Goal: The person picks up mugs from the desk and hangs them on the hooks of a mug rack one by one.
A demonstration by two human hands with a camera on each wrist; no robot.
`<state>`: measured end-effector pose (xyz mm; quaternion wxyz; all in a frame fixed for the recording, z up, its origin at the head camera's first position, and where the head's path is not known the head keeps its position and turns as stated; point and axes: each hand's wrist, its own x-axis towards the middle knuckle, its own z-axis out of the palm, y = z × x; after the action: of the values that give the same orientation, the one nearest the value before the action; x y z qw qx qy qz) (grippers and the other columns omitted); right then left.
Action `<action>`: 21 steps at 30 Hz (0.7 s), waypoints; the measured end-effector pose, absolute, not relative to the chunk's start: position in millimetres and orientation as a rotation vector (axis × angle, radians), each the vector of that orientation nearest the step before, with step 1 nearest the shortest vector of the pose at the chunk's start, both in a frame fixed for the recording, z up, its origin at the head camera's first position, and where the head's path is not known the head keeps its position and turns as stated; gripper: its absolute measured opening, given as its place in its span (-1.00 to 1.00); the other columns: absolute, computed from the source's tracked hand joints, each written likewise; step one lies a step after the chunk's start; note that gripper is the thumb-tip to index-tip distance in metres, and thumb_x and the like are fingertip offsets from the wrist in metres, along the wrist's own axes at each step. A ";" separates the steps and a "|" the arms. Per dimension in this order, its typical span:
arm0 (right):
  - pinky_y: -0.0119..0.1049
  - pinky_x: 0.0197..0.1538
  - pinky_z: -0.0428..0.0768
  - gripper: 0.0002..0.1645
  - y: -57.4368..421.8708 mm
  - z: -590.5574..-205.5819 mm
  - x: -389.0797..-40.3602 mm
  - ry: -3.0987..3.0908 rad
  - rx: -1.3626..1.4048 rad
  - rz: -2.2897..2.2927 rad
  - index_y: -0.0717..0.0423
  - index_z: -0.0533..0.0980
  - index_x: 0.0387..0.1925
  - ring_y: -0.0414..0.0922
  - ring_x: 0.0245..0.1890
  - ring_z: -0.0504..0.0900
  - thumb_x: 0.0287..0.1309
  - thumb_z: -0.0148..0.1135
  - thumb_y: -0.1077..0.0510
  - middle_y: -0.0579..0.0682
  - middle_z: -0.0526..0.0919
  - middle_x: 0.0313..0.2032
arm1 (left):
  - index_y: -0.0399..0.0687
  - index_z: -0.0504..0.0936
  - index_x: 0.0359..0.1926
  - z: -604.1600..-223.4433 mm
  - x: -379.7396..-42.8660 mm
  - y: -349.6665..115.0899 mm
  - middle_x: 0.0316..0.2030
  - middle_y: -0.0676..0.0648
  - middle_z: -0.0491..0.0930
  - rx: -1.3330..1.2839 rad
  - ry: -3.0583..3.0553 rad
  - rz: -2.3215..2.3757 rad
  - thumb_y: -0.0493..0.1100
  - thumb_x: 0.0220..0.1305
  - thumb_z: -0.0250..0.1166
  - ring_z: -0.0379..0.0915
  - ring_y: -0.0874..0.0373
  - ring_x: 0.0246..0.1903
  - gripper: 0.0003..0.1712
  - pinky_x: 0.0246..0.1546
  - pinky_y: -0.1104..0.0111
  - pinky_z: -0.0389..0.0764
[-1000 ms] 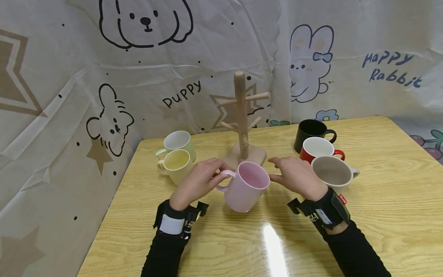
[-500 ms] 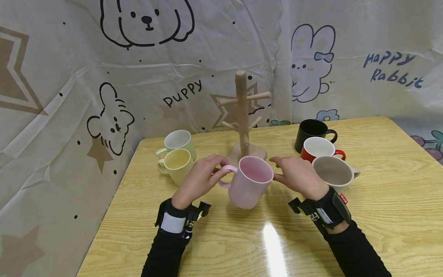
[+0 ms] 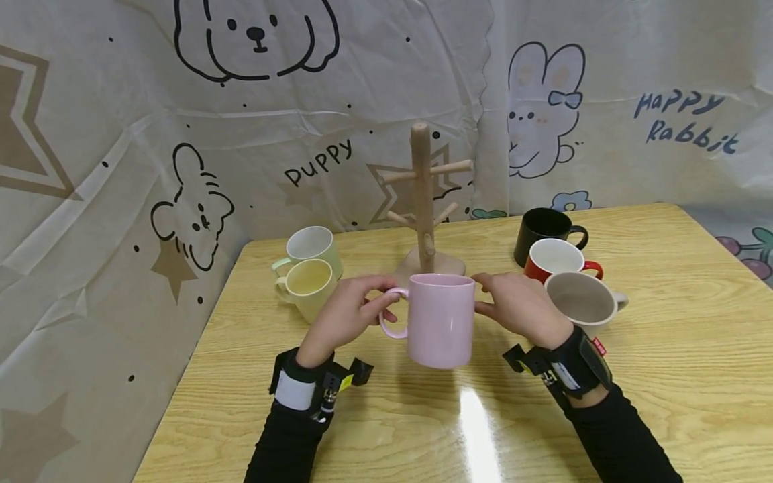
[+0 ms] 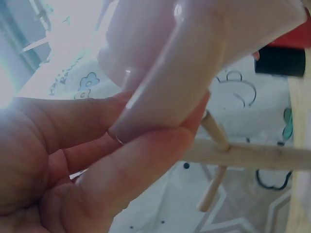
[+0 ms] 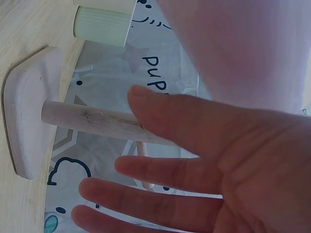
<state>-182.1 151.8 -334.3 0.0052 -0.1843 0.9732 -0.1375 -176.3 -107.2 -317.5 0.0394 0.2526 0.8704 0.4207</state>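
Note:
A pink mug (image 3: 441, 322) hangs just above the table in front of the wooden mug tree (image 3: 423, 194), its mouth tipped away from me. My left hand (image 3: 353, 305) pinches the mug's handle between thumb and fingers, and the left wrist view shows that handle (image 4: 170, 77) close up. Beside the mug's right wall is my right hand (image 3: 522, 305), its fingers (image 5: 155, 199) extended and loosely spread. Whether the right thumb touches the mug I cannot tell. Bare pegs stick out from the tree's post.
A yellow mug (image 3: 310, 288) and a pale green mug (image 3: 314, 245) stand at the left. On the right are a black mug (image 3: 537, 231), a red mug (image 3: 552, 258) with white inside, and a beige mug (image 3: 580, 302) close to my right hand. A printed cloth (image 3: 241, 134) hangs behind the table (image 3: 676, 376).
The pink mug has shifted slightly right and turned, so its mouth leans away instead of facing me. My left hand turned with it; the right hand has hardly moved.

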 end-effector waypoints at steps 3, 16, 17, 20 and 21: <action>-0.19 -0.41 0.59 -0.49 151.4 -334.9 -182.7 3.064 -0.545 -0.423 0.19 0.48 0.05 0.05 -0.25 0.65 0.12 0.22 0.01 0.16 0.67 -0.18 | -0.23 0.59 -0.13 -317.7 -177.5 -107.3 -0.24 -0.19 0.63 0.720 2.585 1.279 -0.21 0.31 0.10 0.63 0.07 -0.50 -0.78 -0.52 0.46 0.59; 0.16 0.26 0.23 -0.23 151.6 -321.8 -180.4 2.816 -0.263 -1.373 0.19 0.10 0.35 0.17 0.32 0.18 0.29 -0.07 -0.19 0.21 0.20 0.32 | -0.32 0.54 -0.02 -317.0 -178.7 -111.3 -0.15 -0.27 0.60 0.626 2.475 1.355 -0.22 0.35 0.04 0.65 0.07 -0.44 -0.70 -0.41 0.38 0.65; 0.15 0.27 0.21 -0.19 151.8 -320.1 -179.5 2.718 -0.252 -1.474 0.16 0.05 0.37 0.15 0.34 0.15 0.28 -0.09 -0.23 0.19 0.17 0.34 | -0.32 0.53 0.00 -317.1 -178.9 -112.1 -0.15 -0.28 0.59 0.618 2.466 1.362 -0.23 0.35 0.04 0.65 0.07 -0.44 -0.69 -0.41 0.38 0.65; 0.17 0.28 0.18 -0.12 152.4 -315.8 -177.5 2.444 -0.214 -1.697 0.13 -0.06 0.40 0.12 0.37 0.08 0.27 -0.12 -0.27 0.16 0.08 0.38 | -0.34 0.51 0.02 -318.3 -180.6 -113.9 -0.15 -0.28 0.58 0.577 2.413 1.402 -0.24 0.36 0.02 0.65 0.08 -0.43 -0.69 -0.40 0.38 0.65; 0.18 0.28 0.18 -0.12 152.5 -314.7 -177.2 2.376 -0.210 -1.742 0.14 -0.09 0.41 0.13 0.38 0.07 0.28 -0.12 -0.26 0.17 0.06 0.38 | -0.35 0.51 0.02 -318.8 -181.4 -114.4 -0.16 -0.27 0.58 0.558 2.389 1.418 -0.24 0.36 0.01 0.65 0.10 -0.43 -0.68 -0.40 0.39 0.64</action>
<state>-177.2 152.5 -314.7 0.0940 -0.0708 0.8009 -0.5871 -181.4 -114.4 -318.8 0.1530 0.1947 0.8331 0.4946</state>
